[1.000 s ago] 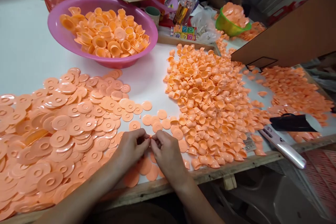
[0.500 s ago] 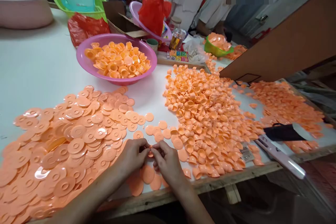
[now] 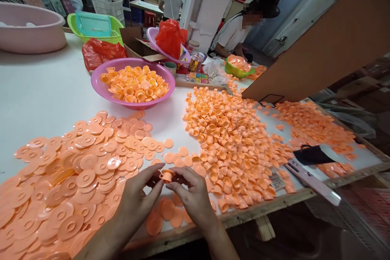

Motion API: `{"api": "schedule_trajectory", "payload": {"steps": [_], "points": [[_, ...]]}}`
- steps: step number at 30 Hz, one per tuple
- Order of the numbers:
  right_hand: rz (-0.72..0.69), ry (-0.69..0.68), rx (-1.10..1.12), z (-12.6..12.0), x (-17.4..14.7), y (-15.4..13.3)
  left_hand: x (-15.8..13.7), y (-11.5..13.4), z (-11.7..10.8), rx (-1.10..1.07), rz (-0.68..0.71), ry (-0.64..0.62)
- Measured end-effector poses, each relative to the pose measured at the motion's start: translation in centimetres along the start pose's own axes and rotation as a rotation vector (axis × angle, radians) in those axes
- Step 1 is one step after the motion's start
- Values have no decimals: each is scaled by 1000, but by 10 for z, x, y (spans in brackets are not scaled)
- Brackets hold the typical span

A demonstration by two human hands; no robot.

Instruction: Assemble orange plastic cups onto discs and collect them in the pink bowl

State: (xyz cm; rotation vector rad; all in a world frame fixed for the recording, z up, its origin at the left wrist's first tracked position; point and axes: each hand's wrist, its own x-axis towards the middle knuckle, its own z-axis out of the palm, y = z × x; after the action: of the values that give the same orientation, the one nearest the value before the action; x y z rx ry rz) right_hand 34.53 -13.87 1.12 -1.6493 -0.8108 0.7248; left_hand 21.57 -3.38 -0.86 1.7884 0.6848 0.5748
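A small orange plastic toy teacup (image 3: 167,176) sits between my two hands, low in the middle of the view, with its little handle on the left. My left hand (image 3: 138,193) pinches it from the left with thumb and fingertips. From the other side, the thumb and fingers of my right hand (image 3: 192,191) close on it. To the left spreads a wide heap of flat orange discs (image 3: 87,178) with raised rings, like toy saucers. Right of my hands lies a large pile of loose orange cups (image 3: 227,138). A few plain discs (image 3: 167,209) lie beneath my hands.
A pink basin (image 3: 100,85) holds more orange cups. Behind it are a red bag (image 3: 102,53), a green basket (image 3: 115,32) and a cardboard box (image 3: 134,46). A cardboard panel (image 3: 310,48) rises at right, near a phone-like object (image 3: 313,183). A co-worker (image 3: 233,34) is beyond.
My hands have lifted a little and spread apart, so the teacup between the fingertips now shows clearly. The head view has tilted up, revealing more of the room and the co-worker.
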Motion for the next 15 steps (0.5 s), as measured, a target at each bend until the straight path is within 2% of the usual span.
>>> {"api": "schedule_trajectory", "payload": {"steps": [6, 9, 12, 15], "points": [[-107, -4, -44, 3, -15, 7, 0, 8, -6, -91, 12, -48], [-131, 29, -91, 7, -23, 13, -8, 6, 1, -175, -49, -86], [-91, 29, -82, 9, -24, 21, -15, 1, 11, -238, -106, -93], [-48, 20, -16, 5, -17, 29, 8, 5, 7, -191, -126, -38]]}}
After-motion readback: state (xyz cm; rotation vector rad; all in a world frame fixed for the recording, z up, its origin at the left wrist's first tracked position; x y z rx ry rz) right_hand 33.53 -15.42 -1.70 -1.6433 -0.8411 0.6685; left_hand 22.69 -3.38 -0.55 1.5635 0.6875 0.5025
